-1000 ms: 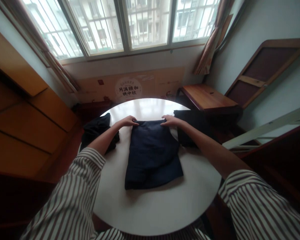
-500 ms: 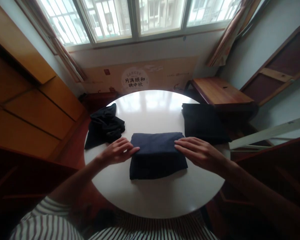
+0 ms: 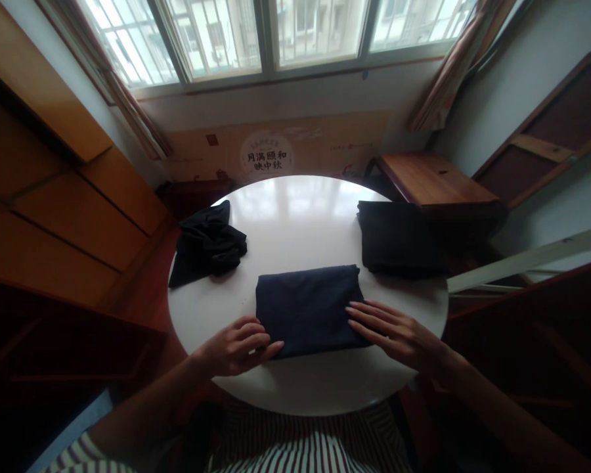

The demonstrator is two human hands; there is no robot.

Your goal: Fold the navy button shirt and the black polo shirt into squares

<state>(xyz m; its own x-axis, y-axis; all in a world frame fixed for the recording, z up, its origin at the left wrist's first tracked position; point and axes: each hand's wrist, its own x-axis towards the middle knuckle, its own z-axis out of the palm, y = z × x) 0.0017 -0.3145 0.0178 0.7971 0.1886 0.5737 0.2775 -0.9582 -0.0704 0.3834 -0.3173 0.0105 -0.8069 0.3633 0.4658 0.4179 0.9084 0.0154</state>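
Note:
A dark navy garment (image 3: 308, 309), folded into a compact rectangle, lies in the middle of the round white table (image 3: 300, 217). My left hand (image 3: 236, 348) rests flat at its near left corner, fingertips touching the cloth edge. At the near right edge my right hand (image 3: 394, 332) lies with fingers stretched out onto the fabric. Both hands are open and hold nothing.
A crumpled black garment (image 3: 204, 246) lies at the table's left rim. A folded black garment (image 3: 398, 240) sits at the right rim. A wooden side table (image 3: 431, 180) stands beyond it, wooden cabinets (image 3: 64, 217) at left, and a window (image 3: 276, 33) behind.
The navy garment was folded in half from its far edge toward me. My hands then slid from its sides down to its near corners.

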